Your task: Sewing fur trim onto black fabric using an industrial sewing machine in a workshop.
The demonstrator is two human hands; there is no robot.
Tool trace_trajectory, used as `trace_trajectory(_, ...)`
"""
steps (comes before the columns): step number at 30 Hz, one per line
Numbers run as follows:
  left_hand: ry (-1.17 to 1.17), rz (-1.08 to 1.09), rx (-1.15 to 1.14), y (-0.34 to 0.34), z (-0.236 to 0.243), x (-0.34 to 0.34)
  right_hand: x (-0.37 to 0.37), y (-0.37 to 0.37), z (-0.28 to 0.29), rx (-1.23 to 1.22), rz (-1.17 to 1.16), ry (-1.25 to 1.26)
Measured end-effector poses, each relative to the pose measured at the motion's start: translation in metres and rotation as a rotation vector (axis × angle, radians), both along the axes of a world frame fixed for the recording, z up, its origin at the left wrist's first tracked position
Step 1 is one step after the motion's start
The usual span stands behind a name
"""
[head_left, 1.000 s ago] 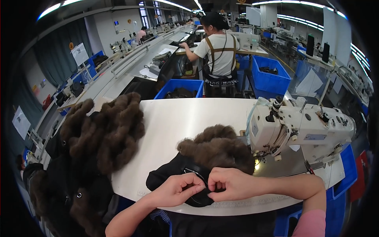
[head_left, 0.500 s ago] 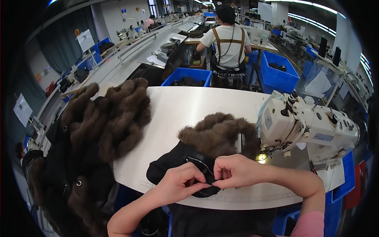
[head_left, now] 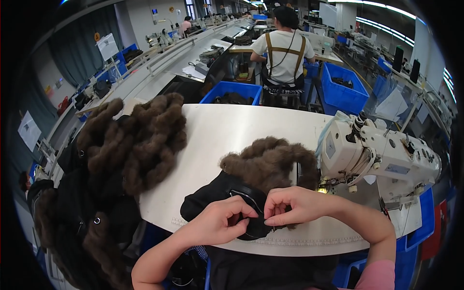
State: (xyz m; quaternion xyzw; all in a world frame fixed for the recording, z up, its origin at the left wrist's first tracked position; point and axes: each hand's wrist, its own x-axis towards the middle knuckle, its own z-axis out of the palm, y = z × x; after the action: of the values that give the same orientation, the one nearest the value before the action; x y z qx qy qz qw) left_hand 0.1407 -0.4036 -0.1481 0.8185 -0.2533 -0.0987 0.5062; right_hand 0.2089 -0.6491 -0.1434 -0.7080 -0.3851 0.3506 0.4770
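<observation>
Two hands, our left hand [head_left: 221, 221] and our right hand [head_left: 297, 208], face each other over a black fabric piece [head_left: 199, 205] that lies at the near edge of the bench [head_left: 212, 137]. On the left, thumb and forefinger curve into a nearly closed pinch at the dark cloth; on the right, the fingers are curled, thumb and forefinger drawn together at the tips with a small gap behind them. We cannot tell whether cloth or something thinner sits between either pair of tips. Holding them so close together probably gives us fine control over a small spot.

Just beyond our knuckles, the curved zipper [head_left: 247, 196] faces up, so we can see its line. The brown fur trim [head_left: 273, 157] lies on the far side of the black cloth, which seems to spare our fingertips its long pile. Its right end lies beside the sewing machine [head_left: 382, 154], presumably handy to the needle area, where a lamp glows.

To our left, a heap of brown fur pieces [head_left: 154, 137] rests partly on the bench, likely within the left arm's reach. Along the near edge, a ruler strip [head_left: 319, 243] seems placed for quick measuring.
</observation>
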Motion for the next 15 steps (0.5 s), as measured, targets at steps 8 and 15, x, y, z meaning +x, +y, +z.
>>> trace_trajectory(8, -0.002, -0.036, -0.008, 0.003, -0.004, 0.005, 0.002, 0.005, 0.003, -0.056, 0.002, -0.076)
trace_trajectory(15, 0.000, -0.043, 0.019, 0.001, 0.000, 0.006, 0.019, 0.001, -0.010, -0.033, 0.071, 0.120)
